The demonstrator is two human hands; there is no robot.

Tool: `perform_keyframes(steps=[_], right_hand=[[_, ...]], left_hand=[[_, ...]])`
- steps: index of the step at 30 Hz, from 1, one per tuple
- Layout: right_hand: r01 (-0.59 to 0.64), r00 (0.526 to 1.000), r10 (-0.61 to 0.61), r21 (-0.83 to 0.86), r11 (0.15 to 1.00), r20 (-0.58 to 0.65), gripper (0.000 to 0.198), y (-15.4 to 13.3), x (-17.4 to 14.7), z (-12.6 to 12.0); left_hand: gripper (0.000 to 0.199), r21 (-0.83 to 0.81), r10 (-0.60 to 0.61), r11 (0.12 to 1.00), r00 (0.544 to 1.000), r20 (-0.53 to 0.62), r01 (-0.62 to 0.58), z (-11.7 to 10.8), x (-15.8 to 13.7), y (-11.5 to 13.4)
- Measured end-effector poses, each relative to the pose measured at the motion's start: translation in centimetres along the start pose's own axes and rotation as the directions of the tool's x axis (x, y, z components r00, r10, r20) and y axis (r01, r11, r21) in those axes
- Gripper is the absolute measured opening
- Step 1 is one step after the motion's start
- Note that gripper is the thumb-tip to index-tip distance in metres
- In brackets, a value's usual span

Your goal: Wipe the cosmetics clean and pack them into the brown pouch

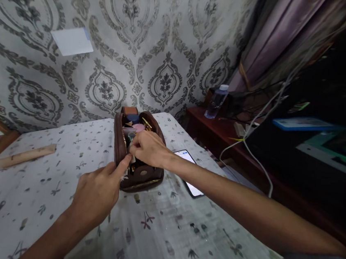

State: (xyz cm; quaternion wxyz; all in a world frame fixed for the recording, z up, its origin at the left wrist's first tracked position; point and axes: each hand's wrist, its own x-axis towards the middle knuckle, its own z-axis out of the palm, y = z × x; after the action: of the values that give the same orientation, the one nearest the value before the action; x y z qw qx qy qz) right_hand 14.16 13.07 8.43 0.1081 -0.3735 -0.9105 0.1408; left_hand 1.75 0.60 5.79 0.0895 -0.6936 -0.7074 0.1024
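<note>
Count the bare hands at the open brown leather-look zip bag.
2: the right hand, reaching into the bag, and the left hand, at the bag's near left side. No others show.

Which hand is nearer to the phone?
Right. The right hand is at the opening of the bag, left of the phone, its forearm partly hiding it. The left hand is farther left, at the bag's near-left edge.
</note>
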Motion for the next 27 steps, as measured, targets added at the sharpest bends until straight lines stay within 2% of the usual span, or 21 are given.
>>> perform_keyframes(steps=[7,11,14,17,27], right_hand=[[0.011,1.0,-0.012,-0.094,0.996,-0.011,0.027,0.1,-0.3,0.0],[0.106,0.992,-0.112,-0.085,0.991,-0.061,0.027,0.9,-0.9,-0.3],[0.236,0.968,-0.238,-0.025,0.971,-0.085,0.022,1.9,-1.7,-0.9],[0.327,0.944,-0.325,0.039,0.944,-0.049,0.007,2.9,-2.5,-1.5],[0.367,0.922,-0.375,0.084,0.926,0.102,0.015,3.5,-2.8,-2.6]], left_hand=[[0.067,-0.03,0.005,1.0,1.0,0.027,-0.004,0.0,0.3,0.2],[0.067,-0.05,-0.013,0.999,1.0,0.023,0.015,-0.3,0.1,0.2],[0.066,-0.064,-0.011,0.998,1.0,0.026,0.012,-0.3,0.0,0.1],[0.068,-0.074,-0.006,0.997,0.999,0.033,0.008,-0.2,-0.1,0.0],[0.073,-0.082,0.012,0.997,1.0,0.008,-0.012,0.2,0.0,0.0]])
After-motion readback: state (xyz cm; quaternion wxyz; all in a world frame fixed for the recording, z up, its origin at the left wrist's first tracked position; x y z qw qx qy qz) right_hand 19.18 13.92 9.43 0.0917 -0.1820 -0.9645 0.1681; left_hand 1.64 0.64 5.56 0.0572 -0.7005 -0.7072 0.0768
